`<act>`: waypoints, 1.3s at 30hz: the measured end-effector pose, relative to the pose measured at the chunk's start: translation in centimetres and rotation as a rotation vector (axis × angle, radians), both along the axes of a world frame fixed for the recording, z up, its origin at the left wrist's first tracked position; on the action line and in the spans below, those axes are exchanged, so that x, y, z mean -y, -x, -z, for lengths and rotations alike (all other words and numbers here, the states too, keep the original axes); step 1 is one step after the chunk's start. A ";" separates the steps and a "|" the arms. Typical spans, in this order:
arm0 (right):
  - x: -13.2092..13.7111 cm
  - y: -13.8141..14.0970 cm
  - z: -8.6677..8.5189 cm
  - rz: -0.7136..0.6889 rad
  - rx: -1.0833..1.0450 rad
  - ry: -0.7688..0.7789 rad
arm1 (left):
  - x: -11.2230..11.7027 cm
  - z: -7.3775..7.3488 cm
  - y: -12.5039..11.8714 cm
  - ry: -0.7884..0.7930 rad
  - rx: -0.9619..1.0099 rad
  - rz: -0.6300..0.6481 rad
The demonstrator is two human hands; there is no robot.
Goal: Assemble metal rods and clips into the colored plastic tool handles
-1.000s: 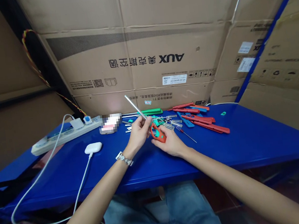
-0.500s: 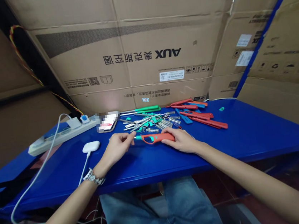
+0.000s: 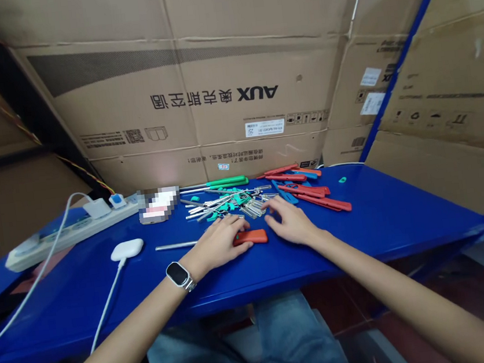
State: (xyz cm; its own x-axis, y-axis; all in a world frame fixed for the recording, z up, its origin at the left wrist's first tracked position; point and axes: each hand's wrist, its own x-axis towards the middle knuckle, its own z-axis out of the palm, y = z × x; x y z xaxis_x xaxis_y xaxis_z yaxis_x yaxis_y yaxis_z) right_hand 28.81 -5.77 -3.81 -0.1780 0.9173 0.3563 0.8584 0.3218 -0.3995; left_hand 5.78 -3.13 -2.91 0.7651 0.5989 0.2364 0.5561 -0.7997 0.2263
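Note:
My left hand (image 3: 221,245) lies over a long-nosed lighter on the blue table (image 3: 381,218), fingers curled on it. The lighter's red body (image 3: 255,237) shows to the right of my fingers. Its thin metal tube (image 3: 175,246) sticks out to the left, flat on the table. My right hand (image 3: 289,222) hovers just right of the red body, fingers spread and holding nothing. Its fingertips are close to a pile of small metal and teal parts (image 3: 231,201). A watch sits on my left wrist.
Several red and blue lighter shells (image 3: 313,194) lie behind my right hand, and a green-handled tool (image 3: 224,181) lies at the back. A power strip (image 3: 68,233), a white charger (image 3: 126,249) with its cable and a phone (image 3: 158,204) are on the left. Cardboard boxes (image 3: 215,97) wall the back.
The lighter went from upright in both hands to lying flat on the table. My right hand let go and moved toward the parts pile; my left hand stays on the lighter.

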 end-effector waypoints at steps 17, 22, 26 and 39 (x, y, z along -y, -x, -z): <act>-3.8 -0.7 -1.7 0.048 -0.489 0.145 | -0.8 0.2 1.5 -0.119 -0.028 0.032; -4.5 2.7 -2.9 -0.229 -0.907 0.159 | -1.4 0.0 2.8 -0.142 0.133 -0.057; -6.1 6.5 -3.0 -0.306 -0.990 0.112 | -2.5 -0.5 4.9 -0.080 0.487 -0.275; -7.1 9.8 1.2 -0.421 -0.919 0.029 | -3.2 0.0 6.1 0.019 0.400 -0.467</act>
State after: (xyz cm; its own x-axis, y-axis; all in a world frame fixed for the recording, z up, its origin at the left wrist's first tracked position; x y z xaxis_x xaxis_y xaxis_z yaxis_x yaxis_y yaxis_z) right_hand 19.02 1.30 -5.03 -0.1573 0.8536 0.4966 0.0327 0.5071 -0.8613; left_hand -0.33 0.11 -2.90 0.2752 0.8563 0.4371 0.7154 -0.4861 0.5018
